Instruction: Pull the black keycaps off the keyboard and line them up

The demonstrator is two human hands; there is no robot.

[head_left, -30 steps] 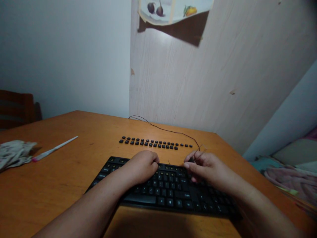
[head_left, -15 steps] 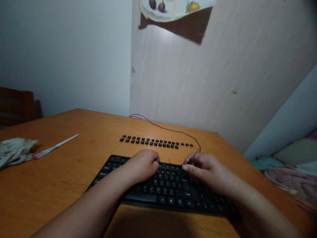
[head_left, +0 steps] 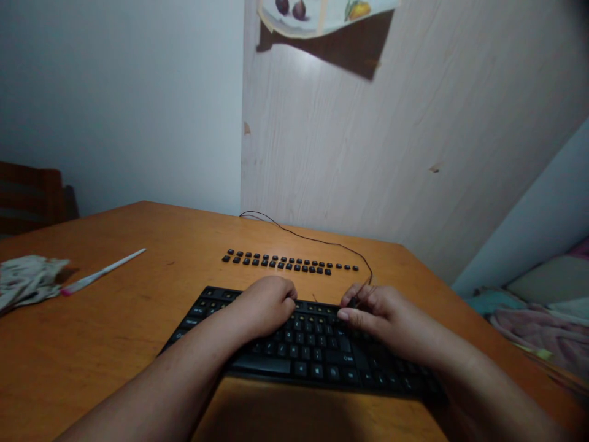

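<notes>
Here's our bench (head_left: 115, 331), spread beneath both hands' fingers, with our keyboard (head_left: 271, 366) directly under them. Our left hand (head_left: 264, 307) lies over its far part, fingers curled; whether they grip anything, we can't tell. Our right hand (head_left: 380, 310) pinches a small dark tool (head_left: 353, 302)! Beyond the fingers, two rows of loose keys (head_left: 289, 266); between the fingers, bare sockets (head_left: 311, 320). Nearer rows look fully capped: only part stripped, we'd judge.

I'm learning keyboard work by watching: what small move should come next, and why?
Perhaps tilt the right hand to show the small dark piece it pinches: that piece is partly hidden, close to the keyboard's far edge, and the left hand seems to steady the keyboard.
</notes>
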